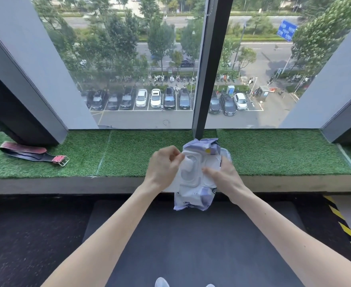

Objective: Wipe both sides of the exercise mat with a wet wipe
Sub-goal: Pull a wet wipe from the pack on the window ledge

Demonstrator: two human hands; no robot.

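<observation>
Head view: right hand [226, 179] grips pack [193, 195] from side, in front of turf ledge [274, 154]. Left hand [163, 168], fingers curled, pinches wipe [187, 164] at open lid. Mat [191, 245] flat on floor below (wiping not yet begun). Step: drawing wipe out. Next: pull free, steady pack, bend to mat.

I see a tall window [141, 59] over a daylit car park [149, 112], a green turf ledge [274, 154] beneath, possibly a leather belt [33, 154] at its left, dark floor [25, 235] nearer.
</observation>
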